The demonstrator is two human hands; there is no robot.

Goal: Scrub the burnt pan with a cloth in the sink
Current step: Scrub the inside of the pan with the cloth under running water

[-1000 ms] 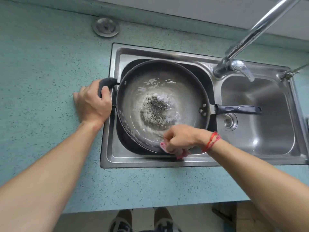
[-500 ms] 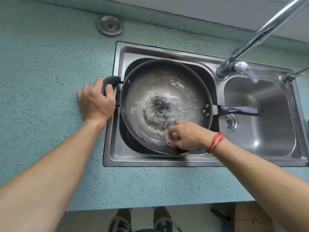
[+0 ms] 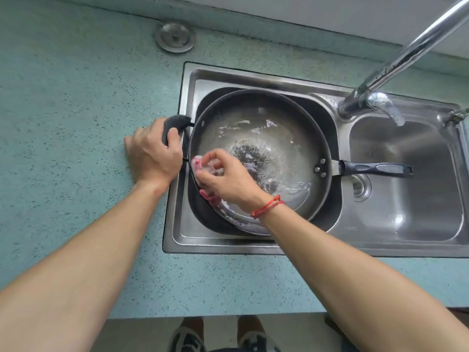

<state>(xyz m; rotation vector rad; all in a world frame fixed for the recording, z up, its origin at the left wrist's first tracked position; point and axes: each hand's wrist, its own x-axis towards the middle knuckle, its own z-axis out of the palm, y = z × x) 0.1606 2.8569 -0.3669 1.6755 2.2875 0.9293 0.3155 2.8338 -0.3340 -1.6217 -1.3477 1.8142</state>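
A dark round pan (image 3: 284, 138) lies in the left basin of the steel sink (image 3: 228, 243), with water and a black burnt patch (image 3: 256, 156) at its middle. My left hand (image 3: 152, 151) is shut on the pan's short black side handle (image 3: 175, 123) at the sink's left rim. My right hand (image 3: 225, 179) presses a pink and white cloth (image 3: 198, 165) against the pan's inner left wall. The pan's long black handle (image 3: 373, 168) reaches right over the divider.
A chrome tap (image 3: 375, 102) stands behind the divider, its spout over the right basin (image 3: 406, 179) with a drain (image 3: 360, 186). A round metal cap (image 3: 175, 36) sits in the speckled teal countertop (image 3: 76, 97). My shoes show below the counter edge.
My right hand has slid the cloth from the pan's near edge to its left inner wall. The water in the pan has sloshed. The left hand keeps its hold.
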